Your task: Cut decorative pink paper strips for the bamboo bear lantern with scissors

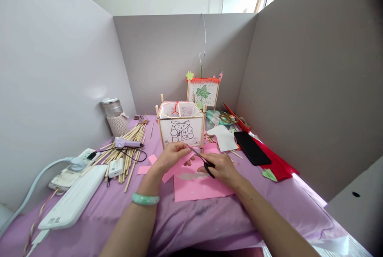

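My left hand (176, 155) pinches a piece of pink paper (178, 166), its thumb and fingers closed along the upper edge. In my right hand (220, 165) is a pair of scissors (206, 162) with black handles, the blades pointing left at the paper by my left fingertips. Whether the blades are cutting into it I cannot tell. Beneath both hands a larger pink sheet (194, 190) lies flat, with a greyish patch on it. Just behind stands a lantern (186, 127) of wooden sticks and white panels, a bear-like animal drawn on its front.
Wooden sticks (134, 139) lie on the left with a lilac glue gun (128, 142), a white power bank (73, 195) and a power strip (64, 173). A glass jar (115, 117) stands behind. At right are a black phone (251, 148) and red material (281, 163). Grey partitions enclose three sides.
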The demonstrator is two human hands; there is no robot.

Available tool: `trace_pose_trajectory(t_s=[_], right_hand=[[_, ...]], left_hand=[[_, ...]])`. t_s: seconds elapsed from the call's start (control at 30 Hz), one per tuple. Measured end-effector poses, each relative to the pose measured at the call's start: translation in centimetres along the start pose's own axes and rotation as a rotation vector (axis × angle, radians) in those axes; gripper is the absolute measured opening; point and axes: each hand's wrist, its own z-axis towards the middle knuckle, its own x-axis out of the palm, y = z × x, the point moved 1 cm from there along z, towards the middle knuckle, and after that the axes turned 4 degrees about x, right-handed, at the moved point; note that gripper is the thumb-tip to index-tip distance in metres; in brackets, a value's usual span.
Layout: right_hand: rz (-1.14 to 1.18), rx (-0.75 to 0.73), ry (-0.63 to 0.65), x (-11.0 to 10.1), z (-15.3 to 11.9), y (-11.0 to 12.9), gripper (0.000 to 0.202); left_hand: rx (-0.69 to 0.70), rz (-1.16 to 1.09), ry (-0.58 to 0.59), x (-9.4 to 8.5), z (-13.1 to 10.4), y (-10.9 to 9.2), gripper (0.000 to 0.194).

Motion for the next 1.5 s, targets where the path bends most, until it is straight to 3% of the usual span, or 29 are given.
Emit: trace_pose_trajectory(t_s=[0.63,1.07,1.5], right_hand=[[0.018,0.025,0.020,-0.32,0.07,0.48,0.048],[0.002,0.016,0.016,-0.39,-0.07,0.34,0.050],[-0.005,0.001,0.024,-0.29,-0.02,0.22,0.049]], left_hand=[[-0.005,0.006,0.004,0.00,-0.06,-0.39,0.028],[-0.008,-0.036,-0.122,-0.07,-0.07,-0.69,0.029],[-0.006,-0.014,-0.101,-0.15,0.03,-0.47,0.028]])
